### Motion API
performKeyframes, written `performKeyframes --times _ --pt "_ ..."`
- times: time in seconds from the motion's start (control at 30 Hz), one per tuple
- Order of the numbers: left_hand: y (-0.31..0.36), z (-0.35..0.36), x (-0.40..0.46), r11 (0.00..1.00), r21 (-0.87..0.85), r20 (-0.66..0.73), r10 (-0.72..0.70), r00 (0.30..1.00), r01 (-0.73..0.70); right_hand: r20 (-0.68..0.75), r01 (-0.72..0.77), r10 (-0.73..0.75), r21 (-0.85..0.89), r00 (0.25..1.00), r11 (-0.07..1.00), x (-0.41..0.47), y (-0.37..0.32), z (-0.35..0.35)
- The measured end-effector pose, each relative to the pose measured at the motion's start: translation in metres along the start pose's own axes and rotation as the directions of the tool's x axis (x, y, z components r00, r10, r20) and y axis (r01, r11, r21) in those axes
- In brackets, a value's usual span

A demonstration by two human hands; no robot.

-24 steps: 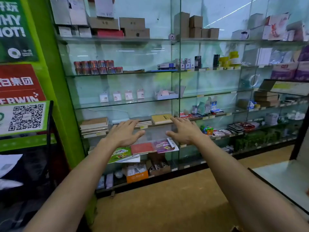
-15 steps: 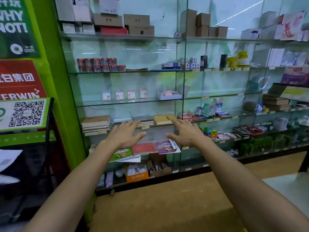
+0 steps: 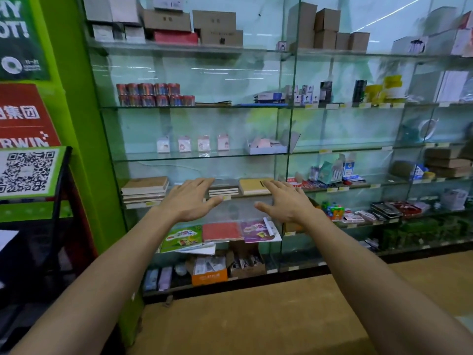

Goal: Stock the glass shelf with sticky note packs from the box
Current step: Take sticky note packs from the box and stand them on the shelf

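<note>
Reaching forward side by side, the left hand (image 3: 190, 201) and the right hand (image 3: 286, 203) were both held palm-down with fingers straight and spread, holding nothing, a small gap between the two thumbs.

Behind the fingertips: a stack of notebooks (image 3: 222, 190) and a yellow book (image 3: 254, 186) on one glass shelf; whether the fingers touched them could not be told.

Left of the left hand, same level: a taller pile of brown-covered books (image 3: 144, 190).

Below the hands: a green picture book (image 3: 181, 238), a red pad (image 3: 222, 231) and a purple booklet (image 3: 257, 230), laid side by side.

Lower still: an orange box (image 3: 209, 274) and a brown carton (image 3: 247, 262) of small goods, near the floor.

Above the hands: the glass shelf (image 3: 204, 156) carrying four sticky note packs (image 3: 194, 143), upright in a row and spaced apart; to their right, on the same shelf, the box (image 3: 267, 146), white, open, its lid flap raised, with pinkish packs inside.

Higher: a double row of red cans (image 3: 153, 94); at the top, cardboard boxes (image 3: 213, 25).

Right of the right hand: coloured cubes (image 3: 332, 210) and flat packets (image 3: 386, 210) in the next bay.

Far left of the hands: a green pillar (image 3: 82, 149) and a code sign (image 3: 27, 171).
</note>
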State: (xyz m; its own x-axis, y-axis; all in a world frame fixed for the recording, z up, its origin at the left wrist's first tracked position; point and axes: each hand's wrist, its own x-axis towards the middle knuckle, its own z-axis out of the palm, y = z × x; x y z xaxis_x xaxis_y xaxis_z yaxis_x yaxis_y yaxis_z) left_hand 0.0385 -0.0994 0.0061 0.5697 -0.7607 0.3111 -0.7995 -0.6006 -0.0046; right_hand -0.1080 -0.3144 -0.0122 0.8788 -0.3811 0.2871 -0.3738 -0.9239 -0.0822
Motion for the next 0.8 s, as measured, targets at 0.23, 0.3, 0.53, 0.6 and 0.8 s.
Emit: performKeyframes --times 0.23,0.3,0.53,0.6,0.8 --pt "-0.022 0.026 0.087 0.998 -0.033 -0.003 0.050 0.999 -0.050 -0.050 -0.031 0.032 0.012 0.998 0.999 0.077 0.020 0.015" --pt "-0.032 0.033 0.115 0.997 -0.032 0.000 0.068 0.998 -0.068 -0.052 -0.054 0.054 0.018 0.997 0.998 0.105 0.025 0.021" --pt "-0.071 0.057 0.219 0.993 -0.035 -0.010 0.111 0.994 -0.111 -0.097 -0.111 0.113 0.027 0.989 0.993 0.200 0.039 0.040" --pt "-0.079 0.066 0.248 0.990 -0.039 -0.016 0.133 0.991 -0.134 -0.098 -0.124 0.126 0.022 0.987 0.992 0.224 0.046 0.047" --pt "-0.088 0.100 0.327 0.982 -0.086 -0.033 0.165 0.986 -0.167 -0.088 -0.157 0.158 0.017 0.983 0.987 0.285 0.079 0.066"
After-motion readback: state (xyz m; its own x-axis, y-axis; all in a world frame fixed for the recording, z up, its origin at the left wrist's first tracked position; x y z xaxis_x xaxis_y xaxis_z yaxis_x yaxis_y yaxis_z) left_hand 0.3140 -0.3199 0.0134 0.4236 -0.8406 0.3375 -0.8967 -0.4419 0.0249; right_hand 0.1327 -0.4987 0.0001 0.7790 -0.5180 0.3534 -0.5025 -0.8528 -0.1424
